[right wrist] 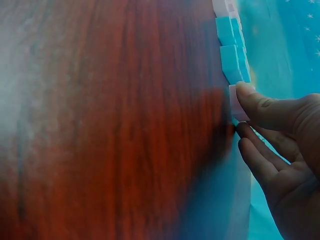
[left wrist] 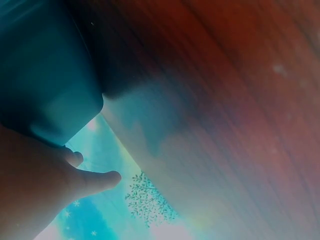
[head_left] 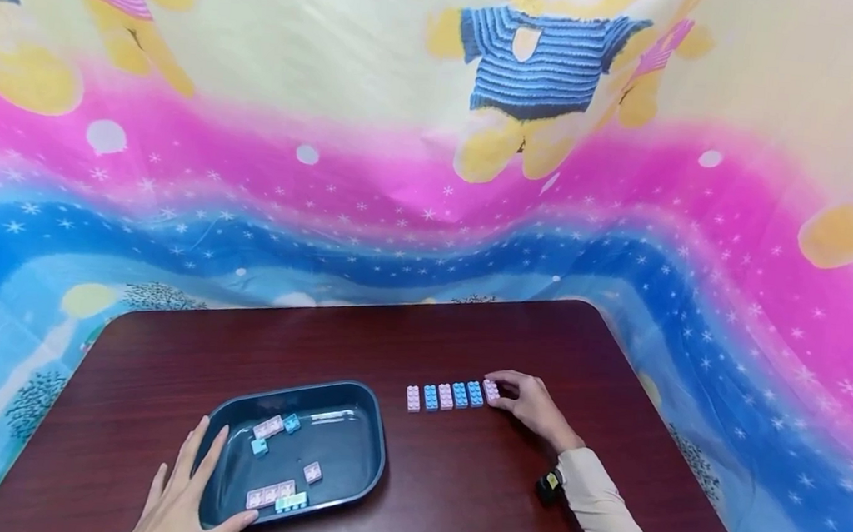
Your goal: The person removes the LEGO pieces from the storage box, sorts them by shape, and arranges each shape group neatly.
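On the dark tabletop a row of several toy building bricks, pink and blue, lies side by side. My right hand is at the row's right end, pinching a pink brick between thumb and fingers; in the right wrist view the thumb presses on this pink brick, close beside a blue brick. Fingers spread, my left hand rests along the left side of a dark blue-green tray, its thumb at the front rim. The tray also shows in the left wrist view.
Inside the tray lie pink bricks, small blue bricks, a single pink brick and a light blue brick near the front wall. A patterned cloth hangs behind the table. A black wrist device sits at my right sleeve.
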Available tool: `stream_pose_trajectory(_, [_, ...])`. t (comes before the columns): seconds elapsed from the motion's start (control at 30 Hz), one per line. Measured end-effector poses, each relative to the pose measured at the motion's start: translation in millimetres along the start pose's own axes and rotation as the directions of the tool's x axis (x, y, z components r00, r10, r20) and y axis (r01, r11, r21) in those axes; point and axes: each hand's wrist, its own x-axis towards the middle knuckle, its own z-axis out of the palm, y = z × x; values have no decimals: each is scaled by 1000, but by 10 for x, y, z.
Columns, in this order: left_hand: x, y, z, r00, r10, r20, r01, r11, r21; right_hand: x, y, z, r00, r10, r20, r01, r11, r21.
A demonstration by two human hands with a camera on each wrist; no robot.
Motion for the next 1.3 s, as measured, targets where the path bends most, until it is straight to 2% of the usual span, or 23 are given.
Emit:
stream_pose_trajectory(0.27, [-11, -9, 7, 999, 32, -35, -32, 999, -9, -25, -16, 23, 1000, 12, -1, -12, 999, -44])
stream_pose_trajectory(0.6, [-10, 22, -2, 999, 28, -34, -27, 999, 18, -49, 9, 11, 1000, 30, -3, -30, 999, -14])
stream_pose_trajectory(0.8, [-25, 27, -10, 999, 30, -36, -31, 999, -15, -41, -9, -39, 999, 35, -6, -35, 999, 2])
stream_pose_trajectory(1.03, [-17, 29, -27, 999, 33, -34, -33, 999, -12, -12, -168, -48, 998, 55, -23, -55, 998, 20])
stream_pose_trajectory(1.2, [-18, 27, -30, 998, 47, -41, -47, 999, -1, 38, -335, 16, 999, 44, -17, -42, 997, 60])
stream_pose_trajectory(1.3, [-15, 29, -32, 998, 44, -37, -44, 999, 8, 71, -424, 74, 999, 25, -26, -24, 999, 45])
